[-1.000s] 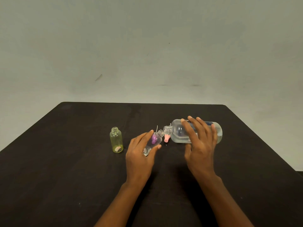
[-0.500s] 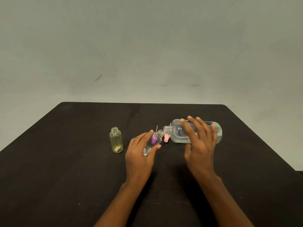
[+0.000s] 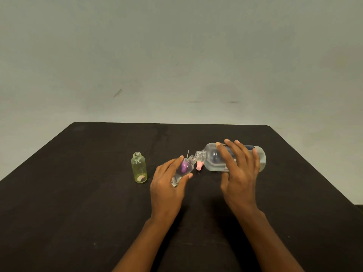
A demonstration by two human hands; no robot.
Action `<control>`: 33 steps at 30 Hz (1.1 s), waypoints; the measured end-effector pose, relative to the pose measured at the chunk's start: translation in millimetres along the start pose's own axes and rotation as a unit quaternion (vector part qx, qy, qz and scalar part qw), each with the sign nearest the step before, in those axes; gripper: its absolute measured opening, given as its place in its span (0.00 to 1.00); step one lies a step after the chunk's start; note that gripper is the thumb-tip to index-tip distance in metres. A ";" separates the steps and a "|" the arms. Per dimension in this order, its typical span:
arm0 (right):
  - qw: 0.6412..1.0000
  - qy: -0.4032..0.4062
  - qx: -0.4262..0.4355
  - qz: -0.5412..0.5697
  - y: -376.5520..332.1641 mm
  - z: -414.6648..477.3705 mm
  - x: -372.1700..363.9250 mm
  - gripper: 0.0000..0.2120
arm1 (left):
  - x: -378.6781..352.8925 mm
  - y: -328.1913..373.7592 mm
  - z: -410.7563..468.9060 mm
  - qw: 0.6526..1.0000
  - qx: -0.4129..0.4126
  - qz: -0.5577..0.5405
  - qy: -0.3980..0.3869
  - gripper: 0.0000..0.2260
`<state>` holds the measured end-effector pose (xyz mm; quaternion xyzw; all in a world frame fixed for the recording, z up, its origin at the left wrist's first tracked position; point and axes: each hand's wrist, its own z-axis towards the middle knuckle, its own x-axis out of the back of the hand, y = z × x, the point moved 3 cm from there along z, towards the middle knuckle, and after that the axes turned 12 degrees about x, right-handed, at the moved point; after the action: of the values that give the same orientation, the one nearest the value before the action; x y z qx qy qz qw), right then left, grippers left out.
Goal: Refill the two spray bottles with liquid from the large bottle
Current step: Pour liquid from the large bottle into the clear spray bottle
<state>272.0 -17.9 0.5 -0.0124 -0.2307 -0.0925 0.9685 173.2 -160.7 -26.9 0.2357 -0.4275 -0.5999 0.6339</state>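
Clear and tipped sideways, the large bottle [image 3: 213, 158] is gripped by the right hand [image 3: 240, 173]. At its mouth, a small tilted bottle [image 3: 186, 167] is held by the left hand [image 3: 167, 189]. Farther left, a yellow bottle [image 3: 139, 167] is stood upright.

upright small bottle [image 3: 139, 167]: standing on the table [image 3: 78, 193], leftmost, apart from the left hand [image 3: 169, 185]
tilted small bottle [image 3: 185, 168]: in the left hand, mid-table, mouth pointing right
large bottle [image 3: 213, 160]: sideways in the right hand [image 3: 239, 169], rightmost, mouth just beside the tilted small bottle's mouth
small cap [image 3: 199, 165]: below both mouths, between the bottles
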 end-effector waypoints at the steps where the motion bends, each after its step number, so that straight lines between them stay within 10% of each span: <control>1: 1.000 0.000 0.000 0.000 0.0 0.0 -0.1 0.36 | 0.0 0.2 0.1 1.000 -0.001 0.000 0.000 0.23; 33: 1.000 -0.004 0.000 0.002 -0.7 0.4 0.2 0.36 | 0.7 -0.4 1.2 1.000 -0.001 -0.001 0.001 0.22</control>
<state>271.9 -18.5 0.9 -0.0128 -0.2351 -0.0905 0.9677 171.9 -161.2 -26.4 0.2357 -0.4261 -0.6006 0.6342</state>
